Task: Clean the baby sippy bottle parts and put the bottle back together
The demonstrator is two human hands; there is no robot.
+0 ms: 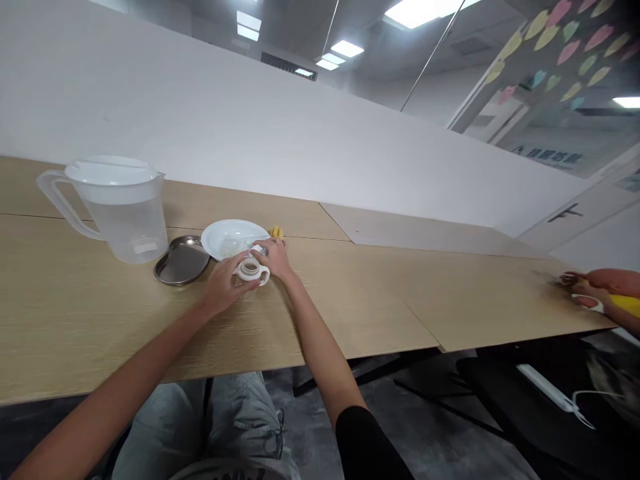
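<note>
My left hand [227, 287] is closed around a small white two-handled cup [250, 269] with a round, open neck. It stands on the table just in front of a white bowl [220, 230]. My right hand [274, 255] reaches past the cup to the bowl's right edge. Its fingers are bent together over something small and clear, mostly hidden, whose kind I cannot make out. Clear items, hard to tell apart, lie inside the bowl. A small yellow object [277, 232] sits just behind my right fingers.
A lidded clear pitcher [127, 223] with liquid stands at the left. Beside it lies a shallow metal tray [183, 261]. A white wall [250, 140] borders the table [350, 300] at the back. Another person's hand [583, 287] is at the far right, above a black chair [520, 393].
</note>
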